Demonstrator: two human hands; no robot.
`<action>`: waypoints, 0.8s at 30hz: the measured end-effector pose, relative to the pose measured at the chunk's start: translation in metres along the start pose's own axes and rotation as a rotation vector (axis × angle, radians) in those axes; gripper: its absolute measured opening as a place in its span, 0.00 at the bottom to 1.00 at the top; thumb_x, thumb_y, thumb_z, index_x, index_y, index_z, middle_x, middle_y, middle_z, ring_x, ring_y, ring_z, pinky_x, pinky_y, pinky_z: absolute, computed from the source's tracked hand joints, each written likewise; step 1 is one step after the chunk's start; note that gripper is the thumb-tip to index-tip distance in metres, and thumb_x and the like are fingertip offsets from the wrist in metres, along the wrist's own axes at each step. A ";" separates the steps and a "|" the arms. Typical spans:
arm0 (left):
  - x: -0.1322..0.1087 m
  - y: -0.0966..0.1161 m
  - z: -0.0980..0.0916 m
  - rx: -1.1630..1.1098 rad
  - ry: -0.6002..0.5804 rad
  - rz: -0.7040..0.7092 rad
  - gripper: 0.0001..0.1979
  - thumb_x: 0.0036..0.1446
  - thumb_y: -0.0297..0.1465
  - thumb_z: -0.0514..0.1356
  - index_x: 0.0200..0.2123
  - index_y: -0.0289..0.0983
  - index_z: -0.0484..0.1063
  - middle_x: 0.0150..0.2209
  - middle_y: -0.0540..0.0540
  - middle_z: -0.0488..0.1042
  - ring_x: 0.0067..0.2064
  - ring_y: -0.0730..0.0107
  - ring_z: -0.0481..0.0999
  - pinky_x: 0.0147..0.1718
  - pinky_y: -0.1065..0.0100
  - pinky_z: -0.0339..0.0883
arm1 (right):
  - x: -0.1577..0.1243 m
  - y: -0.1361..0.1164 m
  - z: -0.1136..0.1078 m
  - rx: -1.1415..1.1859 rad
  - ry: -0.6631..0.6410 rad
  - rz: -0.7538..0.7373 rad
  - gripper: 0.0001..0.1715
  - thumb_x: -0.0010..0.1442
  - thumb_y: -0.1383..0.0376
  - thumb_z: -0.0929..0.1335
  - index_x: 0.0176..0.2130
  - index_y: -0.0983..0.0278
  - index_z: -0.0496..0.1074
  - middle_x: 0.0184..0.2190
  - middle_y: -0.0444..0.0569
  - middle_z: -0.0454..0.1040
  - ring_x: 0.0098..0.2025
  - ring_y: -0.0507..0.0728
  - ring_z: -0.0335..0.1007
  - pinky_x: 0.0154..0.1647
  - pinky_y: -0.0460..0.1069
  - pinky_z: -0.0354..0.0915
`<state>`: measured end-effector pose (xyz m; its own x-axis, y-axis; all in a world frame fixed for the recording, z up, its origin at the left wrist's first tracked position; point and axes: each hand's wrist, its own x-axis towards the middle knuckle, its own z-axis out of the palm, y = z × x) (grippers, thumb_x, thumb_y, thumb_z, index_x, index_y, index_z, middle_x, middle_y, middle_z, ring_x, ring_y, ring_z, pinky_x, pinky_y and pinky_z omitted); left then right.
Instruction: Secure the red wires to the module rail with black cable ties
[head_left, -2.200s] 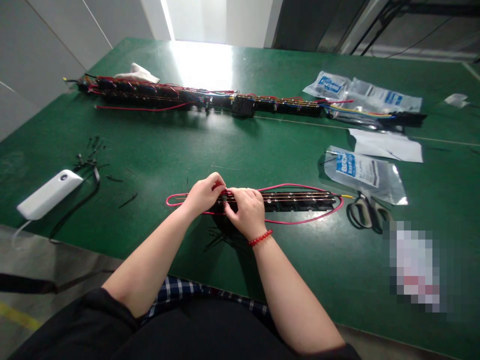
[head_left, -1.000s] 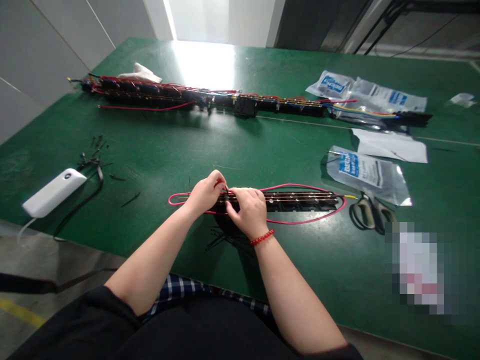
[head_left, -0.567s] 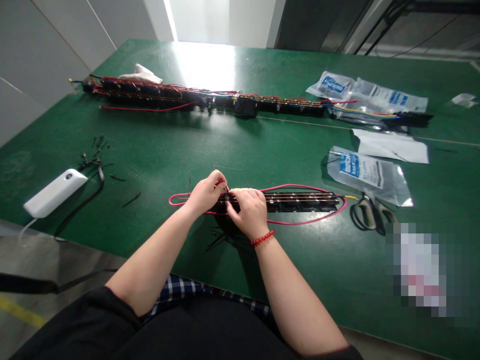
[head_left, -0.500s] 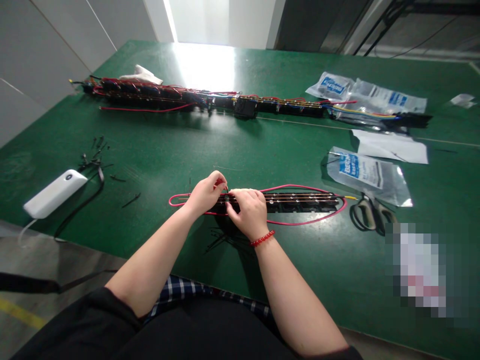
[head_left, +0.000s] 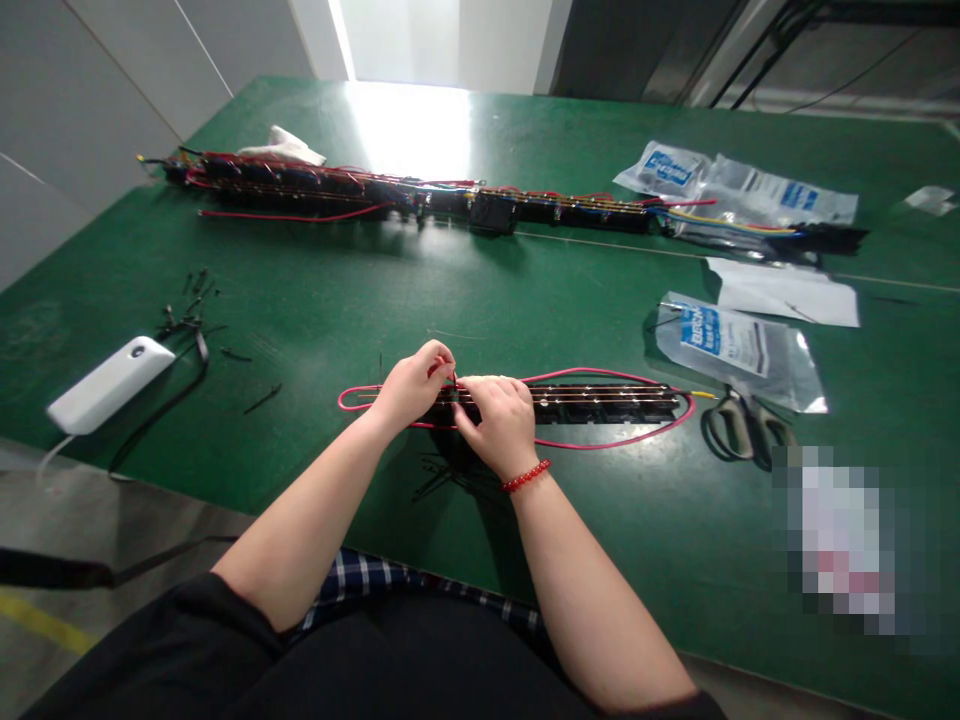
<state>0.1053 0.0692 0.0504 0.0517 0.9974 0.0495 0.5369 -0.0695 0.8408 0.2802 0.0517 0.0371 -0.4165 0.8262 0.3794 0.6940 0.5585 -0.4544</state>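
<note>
A black strip of connector blocks [head_left: 600,402] lies across the green table [head_left: 360,300], ringed by a loop of pink-red wire [head_left: 622,438]. My left hand [head_left: 410,385] is closed in a pinch at the strip's left part, fingertips on a thin dark tie and the wire. My right hand [head_left: 499,420], with a red bead bracelet, is curled over the strip right beside it, fingers pressed onto it. What sits under the fingers is hidden.
A long wired assembly [head_left: 390,195] stretches across the far side. Plastic bags [head_left: 739,345] and scissors [head_left: 742,428] lie at the right. A white power bank [head_left: 105,384] with black cable and scattered black tie cut-offs [head_left: 187,310] lie at the left.
Both hands stay at the same spot on the strip; only the fingers shift slightly. The view has drifted a little.
</note>
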 end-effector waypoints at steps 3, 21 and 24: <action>0.000 0.001 0.000 -0.003 -0.009 -0.002 0.03 0.62 0.31 0.53 0.37 0.42 0.66 0.31 0.53 0.76 0.34 0.71 0.76 0.36 0.70 0.66 | 0.000 0.000 -0.001 -0.005 -0.013 -0.004 0.14 0.63 0.60 0.67 0.48 0.58 0.73 0.46 0.47 0.80 0.49 0.59 0.71 0.54 0.55 0.55; 0.001 0.007 -0.001 0.078 -0.028 -0.028 0.04 0.65 0.31 0.51 0.39 0.43 0.65 0.30 0.54 0.78 0.33 0.72 0.77 0.38 0.70 0.66 | 0.001 -0.001 -0.003 0.009 -0.026 0.002 0.13 0.63 0.60 0.66 0.47 0.58 0.74 0.46 0.48 0.80 0.49 0.60 0.71 0.54 0.56 0.55; 0.001 0.008 -0.001 0.070 -0.027 -0.013 0.03 0.64 0.33 0.52 0.39 0.43 0.65 0.30 0.53 0.78 0.34 0.71 0.77 0.37 0.70 0.67 | 0.001 -0.001 -0.002 0.012 -0.016 0.005 0.13 0.63 0.60 0.67 0.47 0.59 0.73 0.46 0.48 0.80 0.49 0.60 0.71 0.53 0.56 0.55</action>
<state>0.1085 0.0697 0.0576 0.0663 0.9975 0.0235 0.5952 -0.0585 0.8015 0.2801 0.0520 0.0399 -0.4225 0.8298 0.3645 0.6888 0.5554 -0.4659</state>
